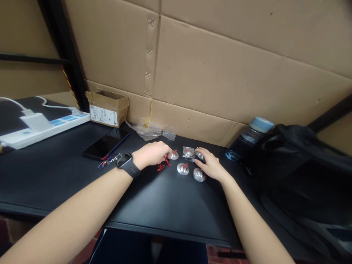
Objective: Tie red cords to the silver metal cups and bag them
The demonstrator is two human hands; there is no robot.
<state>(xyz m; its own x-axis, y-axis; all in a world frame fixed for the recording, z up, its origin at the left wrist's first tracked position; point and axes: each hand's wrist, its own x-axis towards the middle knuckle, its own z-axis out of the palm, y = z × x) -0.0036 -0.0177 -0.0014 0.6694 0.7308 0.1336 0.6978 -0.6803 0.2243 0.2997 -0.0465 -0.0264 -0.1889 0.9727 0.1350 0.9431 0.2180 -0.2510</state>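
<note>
Several small silver domed discs, which look like finger cymbals, lie on the black table in front of me. My left hand [155, 153] is closed, its fingertips at the left edge of the far-left cymbal [174, 156]; what they pinch is hidden. Red cord loops [164, 165] lie below these fingers. The thumb and forefinger of my right hand [210, 164] are around the far-right cymbal [200, 155], partly covered by the hand. Between the hands is a cymbal in a clear plastic bag [188, 153]. Nearer me are a cymbal with a red loop [182, 169] and another cymbal [199, 175].
A phone [107, 143] and a keychain [110, 160] lie left, before a small open cardboard box [107, 108] and a white power strip [66, 122]. Crumpled clear plastic [147, 131] lies by the cardboard wall. A blue-lidded bottle [249, 138] and black bag [305, 176] stand right.
</note>
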